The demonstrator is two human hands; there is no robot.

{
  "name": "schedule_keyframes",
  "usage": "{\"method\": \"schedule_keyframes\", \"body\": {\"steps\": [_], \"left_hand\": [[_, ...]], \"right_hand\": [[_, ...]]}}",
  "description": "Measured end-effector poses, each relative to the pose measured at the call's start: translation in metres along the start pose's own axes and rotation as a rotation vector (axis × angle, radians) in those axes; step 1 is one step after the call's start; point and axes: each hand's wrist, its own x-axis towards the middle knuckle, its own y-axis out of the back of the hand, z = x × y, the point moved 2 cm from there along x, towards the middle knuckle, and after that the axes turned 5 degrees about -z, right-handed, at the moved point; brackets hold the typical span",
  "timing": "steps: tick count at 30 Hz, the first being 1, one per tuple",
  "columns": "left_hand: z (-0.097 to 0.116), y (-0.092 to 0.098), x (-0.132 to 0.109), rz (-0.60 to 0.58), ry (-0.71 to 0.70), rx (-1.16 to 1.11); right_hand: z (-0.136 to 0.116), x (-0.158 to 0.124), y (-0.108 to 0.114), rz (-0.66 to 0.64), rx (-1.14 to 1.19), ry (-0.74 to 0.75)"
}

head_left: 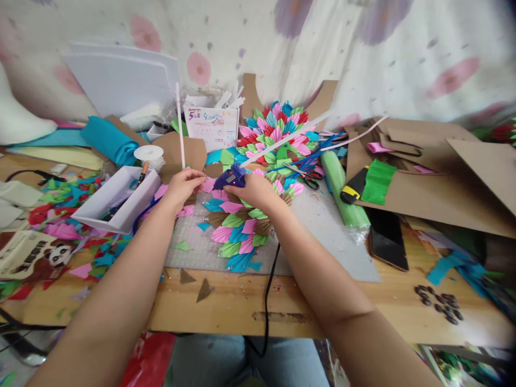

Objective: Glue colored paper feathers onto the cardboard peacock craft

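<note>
My right hand [258, 191] is wrapped round a dark blue hot glue gun [230, 180]. A long white glue stick [282, 141] runs out of its back, and its nozzle points left. Close to the nozzle, my left hand [183, 191] is closed in a pinch on a pink crepe paper piece [208, 185]. Below both hands, a layered arrangement of crepe paper petals [237, 231] in pink, blue, green and brown lies on the grey cutting mat [326, 231]. The gun's black cord [268, 290] hangs over the table edge.
Behind stands a finished-looking petal cluster [278, 129] on cardboard. A white tray [116, 201] and paper scraps [64, 215] lie left. Scissors [310, 180], a green roll [342, 188], a yellow-black cutter [355, 185], a phone [387, 239] and black beads [441, 303] are right.
</note>
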Motion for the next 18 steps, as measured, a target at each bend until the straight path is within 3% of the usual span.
{"method": "schedule_keyframes", "body": {"steps": [18], "left_hand": [[-0.0001, -0.0009, -0.0029, 0.010, 0.056, -0.075]], "right_hand": [[0.0035, 0.0035, -0.0008, -0.001, -0.005, 0.015]]}}
